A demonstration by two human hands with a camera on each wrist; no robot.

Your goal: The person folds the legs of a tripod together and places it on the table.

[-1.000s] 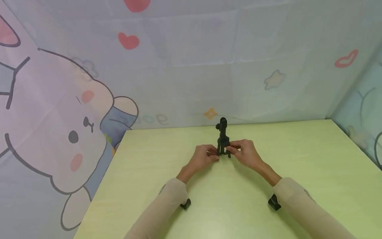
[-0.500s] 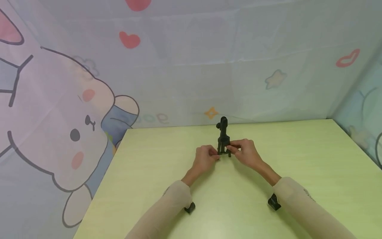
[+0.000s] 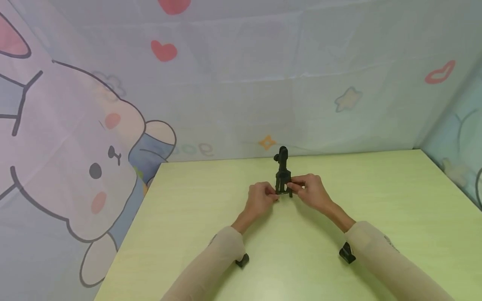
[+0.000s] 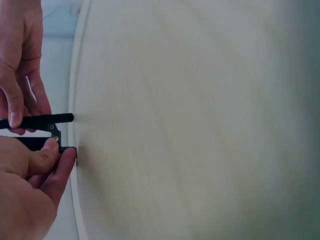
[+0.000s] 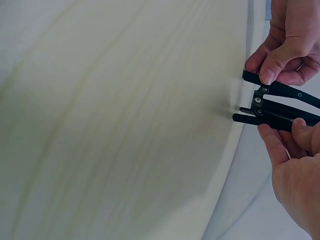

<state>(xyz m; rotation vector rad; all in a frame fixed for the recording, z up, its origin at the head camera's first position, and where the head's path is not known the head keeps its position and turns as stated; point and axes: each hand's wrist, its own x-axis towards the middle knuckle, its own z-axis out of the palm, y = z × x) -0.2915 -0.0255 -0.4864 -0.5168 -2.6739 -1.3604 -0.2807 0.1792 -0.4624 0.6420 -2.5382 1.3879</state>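
A small black tripod [image 3: 283, 165] stands upright near the back of the table, its legs partly spread and a round knob on the left of its top. My left hand [image 3: 259, 200] pinches the lower end of the left leg, by the hinged brace [image 4: 54, 131] that shows in the left wrist view. On the other side, my right hand [image 3: 311, 193] holds another leg higher up between thumb and fingers. The right wrist view shows the leg tips [image 5: 241, 118] close to the tabletop; whether all of them touch it I cannot tell.
The pale yellow-green table [image 3: 180, 188] reaches back to a hanging cloth [image 3: 241, 96] printed with hearts, stars and a cartoon animal. A black wrist mount [image 3: 242, 260] sits under the left sleeve, and another wrist mount [image 3: 347, 253] under the right.
My left forearm has shifted a little to the right, and the left fingers have drawn closer round the leg's end. The right hand and the tripod look nearly still.
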